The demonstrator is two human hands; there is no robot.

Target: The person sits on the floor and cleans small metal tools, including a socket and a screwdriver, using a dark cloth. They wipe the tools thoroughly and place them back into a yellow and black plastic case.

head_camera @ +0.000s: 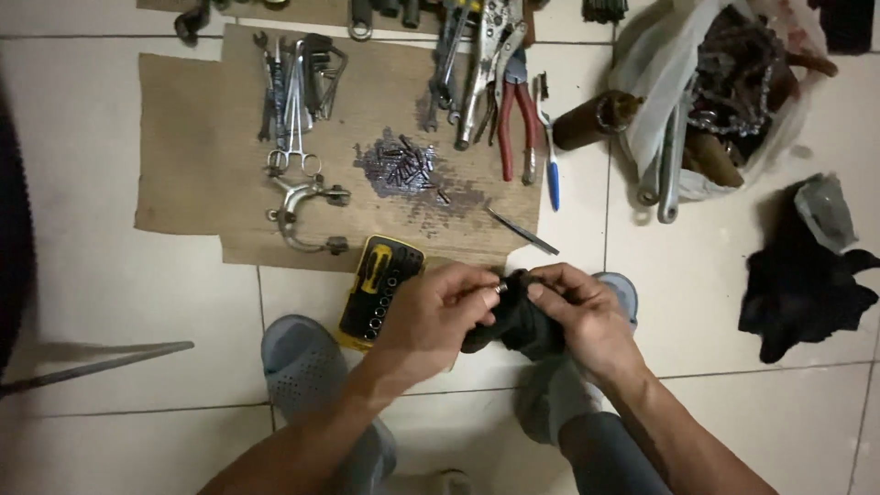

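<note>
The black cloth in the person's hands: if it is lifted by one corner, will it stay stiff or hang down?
The black cloth looks bunched and folded between the left hand and right hand, so it would probably hang limp. It seems light and unlikely to roll.

Matt black cloth (518, 321), shiny metal pliers (516, 110), rough brown cardboard (202, 156), glossy floor tiles (110, 293)

A pale tiled floor (119, 302) carries a cardboard sheet (197, 156) at 11 o'clock, a yellow socket set (378, 286) near centre, a black rag (799, 280) at 3 o'clock, a white plastic bag (660, 64) at 1 o'clock, and a metal file (92, 365) at 9 o'clock.
</note>
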